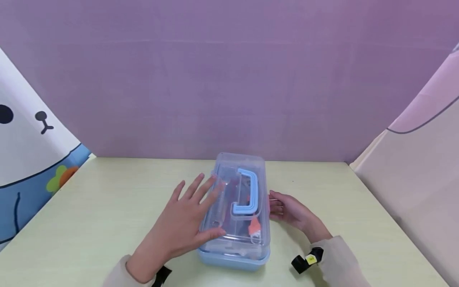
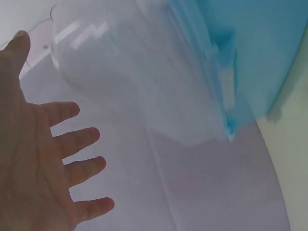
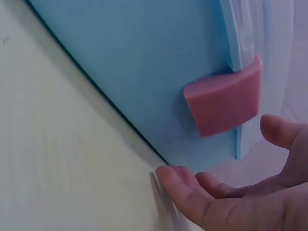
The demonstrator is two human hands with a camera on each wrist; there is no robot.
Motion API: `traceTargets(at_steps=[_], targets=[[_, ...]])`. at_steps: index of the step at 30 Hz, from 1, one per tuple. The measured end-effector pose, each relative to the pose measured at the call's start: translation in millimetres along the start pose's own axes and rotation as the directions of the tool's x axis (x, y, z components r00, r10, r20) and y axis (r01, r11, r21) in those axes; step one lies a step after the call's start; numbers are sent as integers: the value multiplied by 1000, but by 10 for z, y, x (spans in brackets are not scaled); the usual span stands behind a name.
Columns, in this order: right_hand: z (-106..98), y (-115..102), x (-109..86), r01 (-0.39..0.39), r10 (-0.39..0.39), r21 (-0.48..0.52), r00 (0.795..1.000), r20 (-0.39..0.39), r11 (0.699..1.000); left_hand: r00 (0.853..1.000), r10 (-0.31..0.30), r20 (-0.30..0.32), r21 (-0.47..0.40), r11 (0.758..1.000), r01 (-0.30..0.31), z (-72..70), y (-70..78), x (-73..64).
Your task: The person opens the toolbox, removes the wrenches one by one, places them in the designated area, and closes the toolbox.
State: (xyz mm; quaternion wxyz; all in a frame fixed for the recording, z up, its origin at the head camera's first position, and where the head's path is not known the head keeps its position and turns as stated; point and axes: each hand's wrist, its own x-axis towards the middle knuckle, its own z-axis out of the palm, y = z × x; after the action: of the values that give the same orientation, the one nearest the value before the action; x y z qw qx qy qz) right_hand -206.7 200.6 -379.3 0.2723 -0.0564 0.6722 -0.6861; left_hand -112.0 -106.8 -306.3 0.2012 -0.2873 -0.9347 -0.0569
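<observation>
A storage box with a light blue base [image 1: 233,261] and a see-through lid [image 1: 240,160] stands on the table, its lid down. A blue handle [image 1: 254,193] lies folded on top of the lid. Through the plastic, an orange-tipped item [image 1: 254,227] shows; its kind is unclear. My left hand [image 1: 186,221] is spread over the box's left side, fingers apart and holding nothing. Beside the right wall my right hand [image 1: 294,213] has its fingers extended by the box's lower edge, near a pink latch [image 3: 224,101]. Whether those fingertips touch the box, I cannot tell.
The pale table [image 1: 125,191] ends at a purple backdrop [image 1: 222,79] just behind the box. Printed cloth panels flank it, with a cartoon face [image 1: 39,139] on the left one. A black wrist strap [image 1: 315,255] sits on the right sleeve.
</observation>
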Motion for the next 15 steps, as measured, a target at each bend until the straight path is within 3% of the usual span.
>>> traceTargets(at_steps=[8,15], targets=[[37,70,3,-4,3,58,999,34,998,997,71,27,-33,997,-70,97,214,-24],[75,66,0,-6,1,83,998,62,997,991,93,98,-23,996,-91,173,290,-48]])
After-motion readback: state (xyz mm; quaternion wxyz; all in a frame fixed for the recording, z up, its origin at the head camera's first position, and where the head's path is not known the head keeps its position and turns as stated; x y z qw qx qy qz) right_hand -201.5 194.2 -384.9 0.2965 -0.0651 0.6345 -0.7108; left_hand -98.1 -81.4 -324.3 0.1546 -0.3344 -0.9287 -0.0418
